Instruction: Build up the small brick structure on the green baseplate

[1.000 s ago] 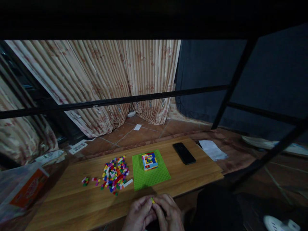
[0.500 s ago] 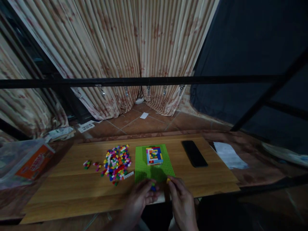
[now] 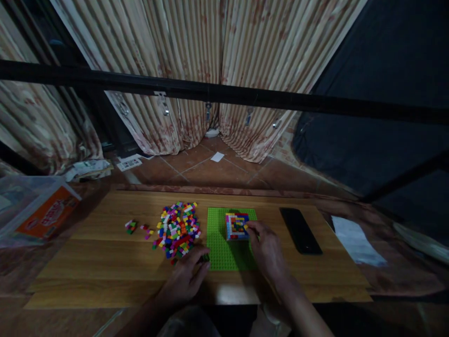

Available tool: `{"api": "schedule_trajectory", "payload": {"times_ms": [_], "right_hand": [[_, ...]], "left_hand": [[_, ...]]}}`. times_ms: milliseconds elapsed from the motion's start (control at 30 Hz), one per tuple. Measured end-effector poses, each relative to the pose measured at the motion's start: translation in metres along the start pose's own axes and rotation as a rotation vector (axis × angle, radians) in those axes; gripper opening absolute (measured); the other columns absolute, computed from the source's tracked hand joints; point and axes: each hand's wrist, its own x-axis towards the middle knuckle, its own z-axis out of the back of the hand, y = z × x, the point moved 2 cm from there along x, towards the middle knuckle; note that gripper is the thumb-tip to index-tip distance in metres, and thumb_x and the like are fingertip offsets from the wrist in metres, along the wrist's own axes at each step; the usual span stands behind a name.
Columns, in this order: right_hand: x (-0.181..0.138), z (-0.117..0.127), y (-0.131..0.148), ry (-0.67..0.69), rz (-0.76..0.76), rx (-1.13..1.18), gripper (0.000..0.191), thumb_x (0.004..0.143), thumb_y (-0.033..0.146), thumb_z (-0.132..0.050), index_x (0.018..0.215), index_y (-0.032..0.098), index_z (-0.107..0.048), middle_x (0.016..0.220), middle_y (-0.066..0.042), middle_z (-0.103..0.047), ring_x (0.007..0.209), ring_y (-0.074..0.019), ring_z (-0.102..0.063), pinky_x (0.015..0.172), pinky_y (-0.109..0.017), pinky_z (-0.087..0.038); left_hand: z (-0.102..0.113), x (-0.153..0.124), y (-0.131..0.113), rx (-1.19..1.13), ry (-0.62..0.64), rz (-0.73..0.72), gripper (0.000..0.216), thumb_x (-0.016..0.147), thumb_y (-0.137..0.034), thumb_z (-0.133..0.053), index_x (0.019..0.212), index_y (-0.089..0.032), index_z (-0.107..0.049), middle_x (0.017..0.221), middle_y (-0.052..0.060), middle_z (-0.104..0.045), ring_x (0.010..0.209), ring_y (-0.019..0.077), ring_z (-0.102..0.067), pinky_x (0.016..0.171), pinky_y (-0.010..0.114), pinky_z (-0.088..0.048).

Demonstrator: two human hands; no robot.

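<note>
A green baseplate (image 3: 220, 243) lies on the wooden table (image 3: 105, 262). A square multicoloured brick block (image 3: 235, 225) is built on its far right part. My right hand (image 3: 267, 245) reaches to the block's right edge, its fingertips pinched on a small yellow brick (image 3: 246, 227) that touches the block. My left hand (image 3: 187, 274) rests at the baseplate's near left corner with curled fingers around a small dark piece that I cannot make out. A heap of loose coloured bricks (image 3: 177, 229) lies just left of the baseplate.
A black phone (image 3: 300, 230) lies right of the baseplate. Small brick clusters (image 3: 131, 227) sit left of the heap. An orange box in plastic (image 3: 45, 215) is at far left, a white paper (image 3: 354, 238) at right. A black bar (image 3: 224, 96) crosses overhead before curtains.
My hands came apart near the table's front edge. The right hand moved forward with the yellow brick to the block. The left hand moved to the baseplate's near left corner. The view tilted down.
</note>
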Motion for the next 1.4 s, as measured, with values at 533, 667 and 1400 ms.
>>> {"api": "schedule_trajectory", "payload": {"times_ms": [533, 667, 1400], "right_hand": [[0.027, -0.009, -0.013, 0.359, 0.295, -0.292, 0.032, 0.090, 0.017, -0.041, 0.095, 0.022, -0.072, 0.092, -0.006, -0.067, 0.086, -0.0198, -0.060, 0.078, -0.030, -0.047], [0.027, -0.012, -0.016, 0.324, 0.276, -0.244, 0.030, 0.091, 0.019, -0.043, 0.093, 0.023, -0.072, 0.092, -0.005, -0.068, 0.086, -0.0193, -0.061, 0.078, -0.030, -0.048], [0.017, -0.024, -0.028, -0.057, -0.391, 0.134, 0.037, 0.071, 0.048, -0.068, 0.089, 0.016, -0.068, 0.086, -0.010, -0.069, 0.075, -0.0224, -0.064, 0.067, -0.036, -0.051]], "left_hand": [[-0.003, 0.008, 0.016, 0.004, 0.047, 0.086, 0.028, 0.088, -0.035, -0.050, 0.108, -0.021, -0.064, 0.106, 0.009, -0.070, 0.097, 0.0212, -0.066, 0.086, 0.031, -0.052], [-0.003, 0.008, 0.017, -0.006, 0.042, 0.086, 0.028, 0.088, -0.035, -0.050, 0.108, -0.021, -0.064, 0.106, 0.010, -0.071, 0.096, 0.0212, -0.066, 0.086, 0.031, -0.052], [-0.004, 0.006, 0.017, 0.060, 0.012, 0.091, 0.027, 0.086, -0.031, -0.053, 0.108, -0.023, -0.065, 0.104, 0.007, -0.072, 0.095, 0.0203, -0.067, 0.084, 0.030, -0.053]]}}
